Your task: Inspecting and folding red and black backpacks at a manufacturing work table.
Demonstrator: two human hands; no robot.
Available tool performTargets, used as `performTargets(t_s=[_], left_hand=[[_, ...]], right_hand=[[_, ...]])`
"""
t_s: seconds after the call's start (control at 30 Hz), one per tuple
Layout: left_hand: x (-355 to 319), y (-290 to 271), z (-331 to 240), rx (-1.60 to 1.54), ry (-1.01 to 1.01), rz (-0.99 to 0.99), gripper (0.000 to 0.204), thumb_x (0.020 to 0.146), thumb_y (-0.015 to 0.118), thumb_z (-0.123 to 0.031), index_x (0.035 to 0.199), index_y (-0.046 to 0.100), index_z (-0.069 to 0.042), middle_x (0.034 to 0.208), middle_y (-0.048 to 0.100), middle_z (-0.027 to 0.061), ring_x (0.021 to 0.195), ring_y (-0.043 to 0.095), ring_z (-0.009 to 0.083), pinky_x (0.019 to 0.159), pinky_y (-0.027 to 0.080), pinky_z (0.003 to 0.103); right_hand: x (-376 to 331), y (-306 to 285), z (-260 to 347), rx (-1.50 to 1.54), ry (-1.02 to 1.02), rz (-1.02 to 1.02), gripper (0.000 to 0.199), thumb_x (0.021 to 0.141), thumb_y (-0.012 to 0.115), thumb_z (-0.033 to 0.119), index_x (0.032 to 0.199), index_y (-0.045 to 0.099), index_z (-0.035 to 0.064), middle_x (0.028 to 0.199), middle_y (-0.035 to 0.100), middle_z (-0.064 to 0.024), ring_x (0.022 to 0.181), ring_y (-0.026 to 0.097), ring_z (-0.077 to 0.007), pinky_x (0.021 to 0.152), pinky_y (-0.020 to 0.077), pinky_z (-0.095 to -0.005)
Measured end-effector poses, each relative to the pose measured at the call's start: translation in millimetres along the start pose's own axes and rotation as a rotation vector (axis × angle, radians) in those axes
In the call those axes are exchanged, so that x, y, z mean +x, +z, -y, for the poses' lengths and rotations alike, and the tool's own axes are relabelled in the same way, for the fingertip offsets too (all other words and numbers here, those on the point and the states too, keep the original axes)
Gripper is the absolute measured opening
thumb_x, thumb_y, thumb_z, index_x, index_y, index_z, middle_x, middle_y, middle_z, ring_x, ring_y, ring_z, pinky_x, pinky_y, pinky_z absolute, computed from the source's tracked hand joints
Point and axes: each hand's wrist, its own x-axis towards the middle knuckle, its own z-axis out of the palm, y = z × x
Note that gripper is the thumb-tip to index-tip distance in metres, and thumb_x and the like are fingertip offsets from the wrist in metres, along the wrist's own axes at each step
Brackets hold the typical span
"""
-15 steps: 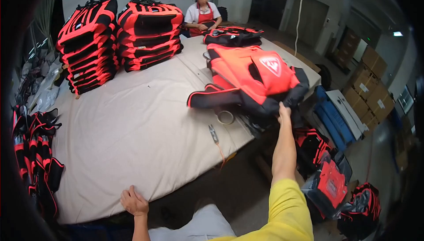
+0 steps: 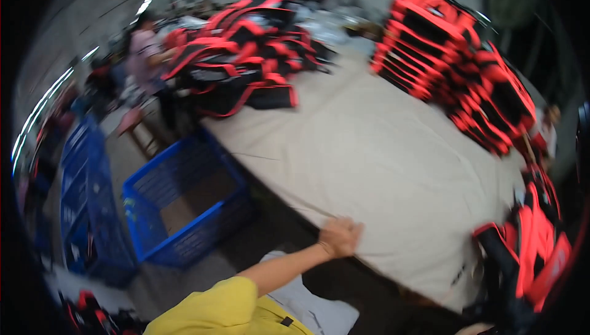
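Note:
My left hand [image 2: 338, 237] rests on the near edge of a long table covered in cream cloth [image 2: 381, 151], fingers bent and nothing in it; the picture is blurred. My yellow sleeve enters from the lower edge. A red and black vest [image 2: 534, 249] lies on the table's corner at the lower right. Stacks of folded red and black vests [image 2: 455, 58] line the far right side. A loose heap of the same vests [image 2: 246, 52] covers the far end. My right hand is out of view.
A blue plastic crate [image 2: 184, 206] stands on the floor left of the table, with taller blue crates [image 2: 86, 200] further left. A person in pink [image 2: 144, 52] stands by the heap, near a stool [image 2: 138, 126]. Another person [image 2: 547, 126] is at the right edge.
The view has swung to the left. My right hand, which was touching the vest pile, has left the picture. My left hand stays on the table edge.

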Motion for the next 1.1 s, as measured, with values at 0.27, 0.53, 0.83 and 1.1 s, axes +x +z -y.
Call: performTargets(t_s=[0.27, 0.53, 0.83, 1.1], left_hand=[[-22.9, -5.4, 23.5, -0.349, -0.304, -0.160, 0.030, 0.095, 0.060, -0.022, 0.120, 0.070, -0.011, 0.077, 0.066, 0.0096, 0.070, 0.064, 0.0339, 0.070, 0.051, 0.049], [51.2, -143.2, 346.7, -0.148, -0.916, -0.292, 0.031, 0.105, 0.052, -0.024, 0.120, 0.064, 0.000, 0.103, 0.073, 0.0280, 0.095, 0.071, 0.0474, 0.082, 0.055, 0.057], [92.4, -380.5, 601.4, 0.944, -0.950, -0.140, 0.039, 0.089, 0.062, -0.026, 0.127, 0.074, -0.025, 0.169, 0.027, 0.0202, 0.155, 0.023, 0.0471, 0.113, 0.039, 0.065], [89.0, -419.5, 672.3, 0.810, -1.068, -0.014, 0.038, 0.099, 0.058, -0.019, 0.136, 0.068, -0.013, 0.151, 0.053, 0.0175, 0.140, 0.049, 0.0415, 0.110, 0.046, 0.058]], right_hand=[[-479.5, -8.0, 183.0, 0.470, -0.045, 1.451, 0.032, 0.111, 0.051, 0.015, 0.136, 0.058, -0.0028, 0.113, 0.069, -0.0131, 0.101, 0.066, -0.0227, 0.089, 0.0534, -0.0357], [-553.7, -6.2, 225.9, 0.006, -0.996, 1.368, 0.030, 0.098, 0.067, 0.029, 0.115, 0.067, 0.0048, 0.100, 0.062, -0.0142, 0.096, 0.061, -0.0367, 0.083, 0.0482, -0.0488], [-553.6, -5.9, 227.3, -0.093, -1.041, 1.344, 0.036, 0.102, 0.058, 0.037, 0.116, 0.066, 0.0052, 0.103, 0.060, -0.0149, 0.095, 0.060, -0.0382, 0.080, 0.0483, -0.0499], [-559.3, -3.6, 230.6, -0.076, -1.047, 1.337, 0.037, 0.099, 0.060, 0.040, 0.115, 0.068, 0.0073, 0.098, 0.059, -0.0140, 0.091, 0.060, -0.0355, 0.077, 0.0470, -0.0483]])
